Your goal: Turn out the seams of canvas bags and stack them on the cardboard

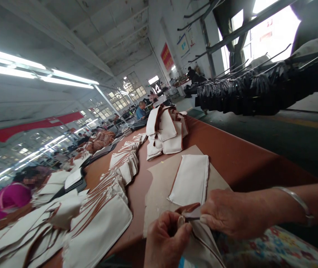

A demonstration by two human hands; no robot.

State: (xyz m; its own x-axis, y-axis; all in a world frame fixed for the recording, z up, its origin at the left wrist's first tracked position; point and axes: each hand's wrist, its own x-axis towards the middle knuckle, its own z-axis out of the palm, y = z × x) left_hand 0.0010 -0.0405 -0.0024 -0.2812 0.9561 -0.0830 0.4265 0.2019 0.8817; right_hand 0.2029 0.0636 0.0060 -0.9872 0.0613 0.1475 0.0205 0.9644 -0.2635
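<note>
My left hand (166, 242) and my right hand (235, 212) both pinch the brown-trimmed edge of a cream canvas piece (200, 242) at the bottom centre. The piece hangs down toward my lap. A silver bracelet (298, 203) circles my right wrist. Just beyond my hands, a flat cream canvas panel with a brown edge (190, 178) lies on a grey cardboard sheet (159, 186).
The long brown table (231, 149) carries rows of overlapping cream panels (119, 167) on the left and a heap of cream pieces (166, 132) further back. A rack of dark items (259, 93) stands at the right. Other people work along the left and far end.
</note>
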